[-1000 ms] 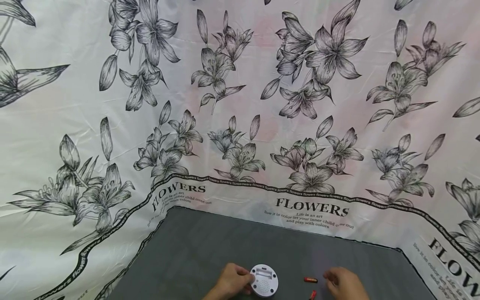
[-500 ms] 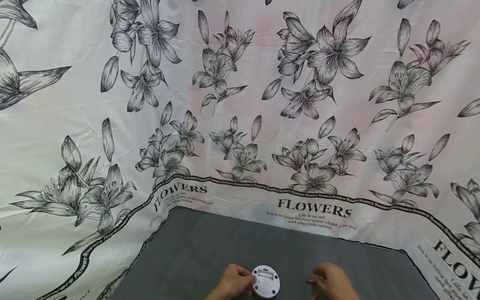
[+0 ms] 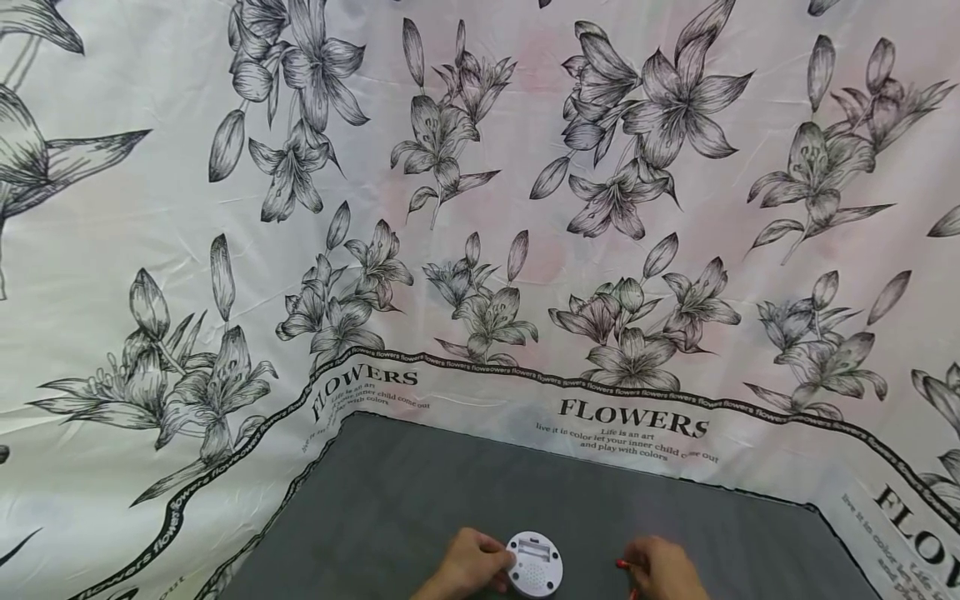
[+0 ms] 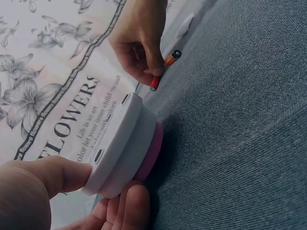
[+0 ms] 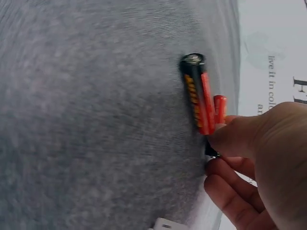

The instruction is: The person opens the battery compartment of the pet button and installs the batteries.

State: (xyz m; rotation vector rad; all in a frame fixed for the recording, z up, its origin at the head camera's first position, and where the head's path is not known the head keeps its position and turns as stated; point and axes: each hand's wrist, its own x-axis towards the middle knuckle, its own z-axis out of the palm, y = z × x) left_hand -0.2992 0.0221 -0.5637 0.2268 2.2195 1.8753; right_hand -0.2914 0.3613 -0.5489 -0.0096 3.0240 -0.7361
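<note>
My left hand [image 3: 472, 562] grips the edge of a round white device [image 3: 538, 577], thumb on its face and fingers beneath. An open battery compartment [image 3: 534, 549] and a patch of small holes show on its upturned side. In the left wrist view, the device's lower part [image 4: 151, 152] is pink. To the right, my right hand [image 3: 660, 568] pinches a red battery with a black end [image 5: 219, 106] between thumb and fingers, close over the grey cloth. A second red and black battery [image 5: 195, 93] lies right beside it.
Grey cloth [image 3: 420, 483] covers the work surface. White curtains [image 3: 480, 200] with flower prints and lettering rise along its back and sides. A small white object [image 4: 185, 25] appears beyond the right hand in the left wrist view.
My right hand has moved left onto the farther battery and now pinches it. The left hand keeps its grip on the device. The head view has shifted slightly.
</note>
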